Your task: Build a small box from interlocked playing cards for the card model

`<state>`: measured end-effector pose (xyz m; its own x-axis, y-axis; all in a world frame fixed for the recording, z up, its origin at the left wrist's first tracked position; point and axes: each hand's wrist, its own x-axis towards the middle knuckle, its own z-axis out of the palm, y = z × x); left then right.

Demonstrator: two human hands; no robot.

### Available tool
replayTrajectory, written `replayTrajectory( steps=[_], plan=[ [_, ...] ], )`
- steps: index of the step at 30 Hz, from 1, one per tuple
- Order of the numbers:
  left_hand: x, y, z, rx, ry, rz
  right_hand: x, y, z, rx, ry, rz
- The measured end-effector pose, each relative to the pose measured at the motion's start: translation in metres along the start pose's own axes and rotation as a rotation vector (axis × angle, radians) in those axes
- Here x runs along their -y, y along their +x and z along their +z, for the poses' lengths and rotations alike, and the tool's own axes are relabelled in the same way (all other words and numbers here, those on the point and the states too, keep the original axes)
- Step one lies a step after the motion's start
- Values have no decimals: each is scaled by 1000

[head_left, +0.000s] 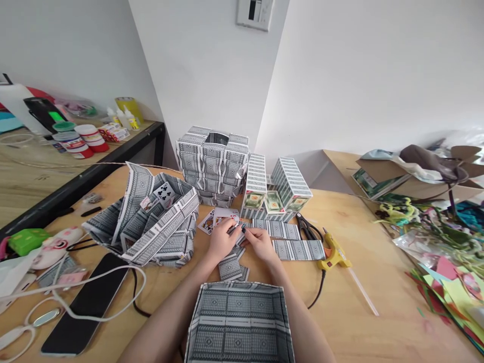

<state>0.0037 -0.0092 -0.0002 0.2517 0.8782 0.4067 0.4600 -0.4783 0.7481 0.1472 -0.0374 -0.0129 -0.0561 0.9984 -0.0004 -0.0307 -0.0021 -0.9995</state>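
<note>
As I look down from the head view, here at the bottom centre is an open card tray (239,322), sitting between the forearms. Just beyond its far rim, loose cards (230,267) overlap on the tabletop (363,292). Now the middle of the frame: my left hand (223,237) and right hand (260,243) come together, fingers bent in and the gap between them narrow. Right there, a small card piece (243,229) sits at the meeting fingertips, left hand on its left, right hand on its right, neither clearly nearer. Its long axis is too small to read, and I can't tell whether either hand is actually closed on it.

Over to the right, two card strips (298,250) lie roughly crosswise, the nearer one's end beside a yellow glue gun (333,254), with black scissors (307,227) just behind. Left of the hands, a card basket (162,242) gapes open. Farther back, upper centre, stand a tall card holder (212,151) and stacked card boxes (293,184), near the wall (212,65).
</note>
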Motion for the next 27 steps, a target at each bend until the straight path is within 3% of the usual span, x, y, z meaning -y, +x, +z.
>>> replayTrajectory(
  steps=[10, 21, 27],
  plan=[
    [-1, -3, -2, 14, 123, 47, 1, 3, 1, -1, -68, 22],
    [2, -1, 0, 138, 199, 149, 8, 0, 0, 52, -130, 2],
    [1, -3, 2, 119, 259, 198, 8, 1, 1, 31, -138, -20]
  ],
)
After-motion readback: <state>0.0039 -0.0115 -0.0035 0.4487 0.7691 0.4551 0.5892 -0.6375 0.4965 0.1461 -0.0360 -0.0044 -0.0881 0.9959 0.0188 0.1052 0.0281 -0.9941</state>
